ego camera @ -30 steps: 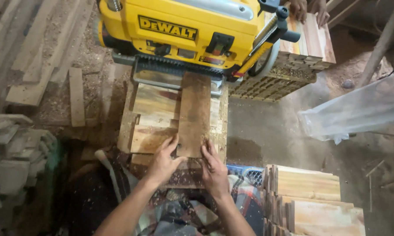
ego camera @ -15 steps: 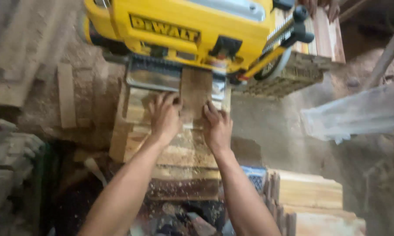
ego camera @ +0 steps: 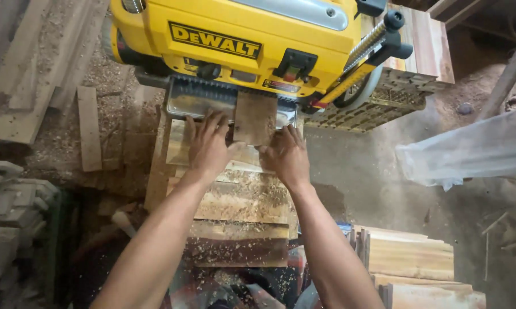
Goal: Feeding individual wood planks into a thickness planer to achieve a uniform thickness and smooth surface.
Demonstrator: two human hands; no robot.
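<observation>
A yellow thickness planer fills the top of the head view, with its metal infeed table facing me. A short brown board lies on that table, its far end inside the machine's mouth. My left hand presses flat beside the board's left edge, fingers spread, thumb against the board's near end. My right hand lies flat at the board's right near corner. Both hands rest on a stack of rough planks strewn with shavings below the infeed table.
Cut boards are stacked at the lower right. Loose planks and sawdust cover the ground at left. A clear plastic sheet lies at right. More boards sit behind the planer on a lattice crate.
Both hands have moved forward, pushing the board from the plank stack into the planer's mouth. Much less of the board shows now. The view has moved closer to the machine.
</observation>
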